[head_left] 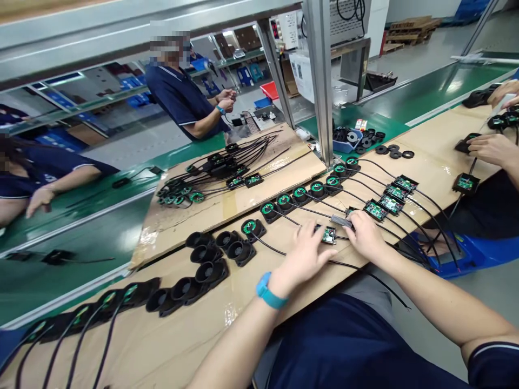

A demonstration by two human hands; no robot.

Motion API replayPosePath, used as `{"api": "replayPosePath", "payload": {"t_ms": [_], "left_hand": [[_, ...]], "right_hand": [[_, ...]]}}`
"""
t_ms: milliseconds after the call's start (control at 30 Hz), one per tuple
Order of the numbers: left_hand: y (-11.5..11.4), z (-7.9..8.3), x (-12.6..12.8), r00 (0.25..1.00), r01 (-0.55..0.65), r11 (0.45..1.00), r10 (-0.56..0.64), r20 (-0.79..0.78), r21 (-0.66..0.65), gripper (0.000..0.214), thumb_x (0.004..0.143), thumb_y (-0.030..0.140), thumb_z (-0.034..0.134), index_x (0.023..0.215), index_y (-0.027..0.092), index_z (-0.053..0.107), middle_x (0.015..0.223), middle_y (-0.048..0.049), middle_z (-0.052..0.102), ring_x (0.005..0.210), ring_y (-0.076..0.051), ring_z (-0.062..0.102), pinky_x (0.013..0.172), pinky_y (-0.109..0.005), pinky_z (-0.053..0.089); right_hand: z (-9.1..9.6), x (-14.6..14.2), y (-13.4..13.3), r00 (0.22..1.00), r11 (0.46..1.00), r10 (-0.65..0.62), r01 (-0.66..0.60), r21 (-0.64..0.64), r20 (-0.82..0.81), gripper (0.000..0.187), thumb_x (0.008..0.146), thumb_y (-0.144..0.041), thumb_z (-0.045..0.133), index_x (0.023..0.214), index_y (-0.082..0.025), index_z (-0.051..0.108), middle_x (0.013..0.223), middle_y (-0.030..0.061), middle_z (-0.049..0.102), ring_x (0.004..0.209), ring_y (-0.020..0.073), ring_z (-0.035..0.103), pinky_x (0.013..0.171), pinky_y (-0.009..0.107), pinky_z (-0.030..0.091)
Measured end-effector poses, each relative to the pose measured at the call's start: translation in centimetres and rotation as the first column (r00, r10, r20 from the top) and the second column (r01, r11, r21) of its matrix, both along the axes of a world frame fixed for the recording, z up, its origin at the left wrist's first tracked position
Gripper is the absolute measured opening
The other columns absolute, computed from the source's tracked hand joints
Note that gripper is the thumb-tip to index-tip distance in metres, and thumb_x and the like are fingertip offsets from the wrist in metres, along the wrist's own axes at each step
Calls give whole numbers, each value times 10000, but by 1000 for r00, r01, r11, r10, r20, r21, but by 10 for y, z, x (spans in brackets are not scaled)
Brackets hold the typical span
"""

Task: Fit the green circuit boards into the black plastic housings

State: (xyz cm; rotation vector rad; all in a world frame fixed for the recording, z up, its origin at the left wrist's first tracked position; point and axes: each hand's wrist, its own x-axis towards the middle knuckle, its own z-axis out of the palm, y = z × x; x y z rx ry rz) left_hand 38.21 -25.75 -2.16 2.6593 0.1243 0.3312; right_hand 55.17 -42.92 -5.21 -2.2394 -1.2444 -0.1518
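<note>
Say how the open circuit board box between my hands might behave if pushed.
The box looks small, so probably light. Its low, squarish shape should slide rather than roll. The exposed green board seems fragile if pressed from above.

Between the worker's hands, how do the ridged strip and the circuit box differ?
The ridged strip is plain grey; the circuit box shows green and black. The strip has parallel ridges, the box an exposed circuit board. The strip is in the right hand; the box sits by the left hand. Both look rectangular.
</note>
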Motion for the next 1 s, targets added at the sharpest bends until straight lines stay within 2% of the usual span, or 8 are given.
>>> {"api": "replayPosePath", "payload": {"t_ms": [133,300,500,633,700,767,833,1000], "left_hand": [[-24,-14,0,996,13,998,-8,-94,57,700,847,661,664,1357,192,558,1568,-259,395,1468,-455,360,1141,-719,324],[-14,-9,-26,992,53,997,-45,-121,63,602,837,679,660,1189,193,616,1540,-251,433,1425,-436,429,1138,-675,377],[-3,-17,-47,998,39,993,-33,-53,116,609,881,603,656,1309,182,553,1542,-248,441,1464,-416,392,1167,-664,364],[43,-14,-67,972,-236,924,222,80,300,492,940,238,549,1420,152,483,1571,-244,402,1524,-394,295,1218,-668,256],[76,-4,-76,916,-389,838,397,62,384,610,860,107,531,1464,113,450,1595,-271,343,1529,-429,261,1208,-676,254],[108,7,-80,856,-458,777,517,-23,433,733,815,83,541,1529,104,378,1606,-297,294,1509,-474,274,1156,-696,318],[133,15,-78,838,-438,795,530,-130,419,827,821,120,567,1593,137,271,1608,-294,287,1475,-480,335,1108,-682,391],[165,12,-54,900,-301,925,356,-252,232,925,840,138,578,1639,200,116,1608,-224,332,1480,-382,382,1135,-533,449]], "right_hand": [[3,-6,2,998,1000,19,-18,-16,68,71,950,-170,558,990,-156,615,1085,141,622,1048,290,557,925,416,461],[-4,-9,10,994,995,23,-12,-102,104,51,941,-178,609,938,-158,656,1051,132,627,996,281,543,872,398,443],[-4,-14,11,992,993,74,-64,-100,105,203,985,-314,608,901,-159,708,1059,135,637,1008,281,553,893,417,432],[3,-25,8,989,998,52,-49,-26,141,232,1006,-336,568,993,-155,713,1179,157,633,1098,299,547,959,454,417],[4,-28,11,985,997,72,-70,-22,154,244,998,-363,580,1065,-166,708,1294,167,604,1189,320,522,1016,487,389],[6,-26,20,983,995,86,-77,-60,165,285,993,-379,580,1145,-168,695,1401,184,553,1278,345,480,1057,521,355],[10,-18,35,983,992,75,-57,-109,166,348,999,-385,555,1238,-157,665,1473,209,498,1338,363,443,1073,543,334],[29,13,99,976,982,98,-63,-180,192,475,975,-293,547,1429,-155,539,1566,214,408,1439,351,345,1119,547,280]]}}
